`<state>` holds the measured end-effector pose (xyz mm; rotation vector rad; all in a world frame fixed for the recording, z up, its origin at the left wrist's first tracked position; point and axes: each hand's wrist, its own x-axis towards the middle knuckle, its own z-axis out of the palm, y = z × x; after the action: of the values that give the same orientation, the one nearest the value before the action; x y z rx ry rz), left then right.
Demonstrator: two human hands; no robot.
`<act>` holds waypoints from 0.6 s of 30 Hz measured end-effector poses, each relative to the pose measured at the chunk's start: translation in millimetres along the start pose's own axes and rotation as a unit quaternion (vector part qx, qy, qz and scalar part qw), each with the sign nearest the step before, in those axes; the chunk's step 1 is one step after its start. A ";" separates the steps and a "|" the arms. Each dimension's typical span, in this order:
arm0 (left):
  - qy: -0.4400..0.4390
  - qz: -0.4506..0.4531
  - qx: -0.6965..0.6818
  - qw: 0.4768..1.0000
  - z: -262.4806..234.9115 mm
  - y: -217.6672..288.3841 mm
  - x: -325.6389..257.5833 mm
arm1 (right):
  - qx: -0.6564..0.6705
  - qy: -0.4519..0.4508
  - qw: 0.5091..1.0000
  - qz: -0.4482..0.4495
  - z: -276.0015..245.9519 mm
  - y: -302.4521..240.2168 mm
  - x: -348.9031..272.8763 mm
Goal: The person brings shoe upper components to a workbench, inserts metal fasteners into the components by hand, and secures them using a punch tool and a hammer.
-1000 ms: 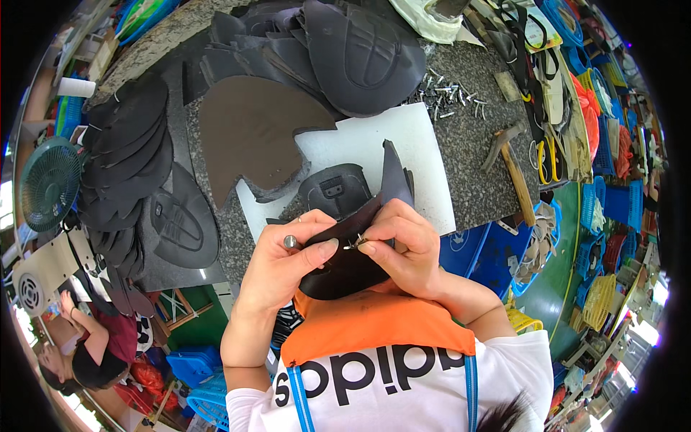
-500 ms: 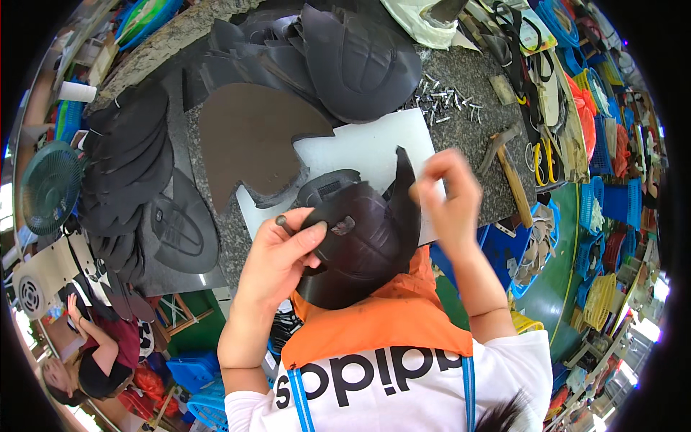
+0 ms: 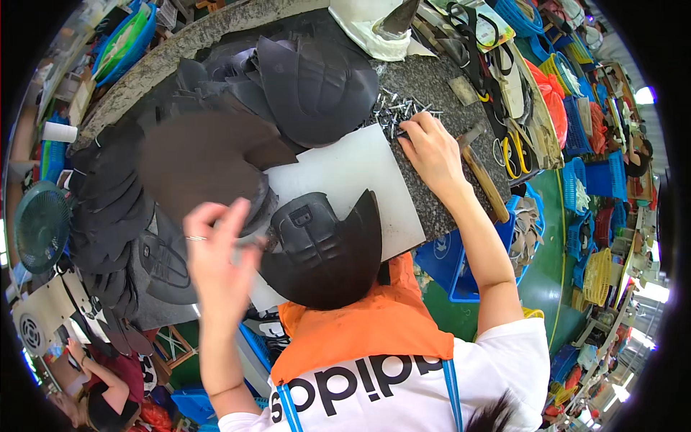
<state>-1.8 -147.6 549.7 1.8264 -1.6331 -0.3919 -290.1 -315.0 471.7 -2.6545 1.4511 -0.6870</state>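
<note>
The black moulded pad lies on the white board at the person's orange apron. Its long axis runs 8 to 2 o'clock, with the pointed tip at 1 o'clock. The left hand pinches its 9 o'clock edge. The right hand, fingers together, touches the loose nails, beside the hammer.

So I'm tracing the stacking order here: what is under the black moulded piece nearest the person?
The black moulded piece lies on a white board, which rests on the speckled worktop. Its near edge overhangs an orange apron. What lies directly beneath its middle is covered.
</note>
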 end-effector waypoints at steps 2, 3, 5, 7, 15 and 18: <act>-0.065 0.029 0.015 0.997 23.9 7.8 -21.5 | -0.035 -0.004 0.999 -0.039 9.1 5.5 2.1; -0.078 0.077 0.013 0.994 36.1 7.9 -28.2 | -0.028 0.014 0.998 -0.049 7.3 3.9 4.9; -0.091 0.089 -0.006 0.992 48.6 13.9 -35.6 | 0.077 0.026 0.997 0.012 -1.4 -5.4 4.7; -0.075 0.065 -0.025 0.995 58.8 25.6 -32.5 | 0.309 0.017 0.942 0.127 -15.6 -30.8 -0.5; -0.028 0.162 -0.122 0.979 55.5 20.7 -14.0 | 0.706 -0.321 0.582 0.243 -32.4 -108.8 -30.6; -0.035 0.170 -0.118 0.978 50.9 15.8 -14.5 | 0.709 -0.281 0.617 0.194 -31.4 -113.0 -32.9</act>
<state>-47.8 -147.4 519.0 1.3430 -1.8219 -0.4765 -228.4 -219.5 515.3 -1.0422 0.6281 -0.4825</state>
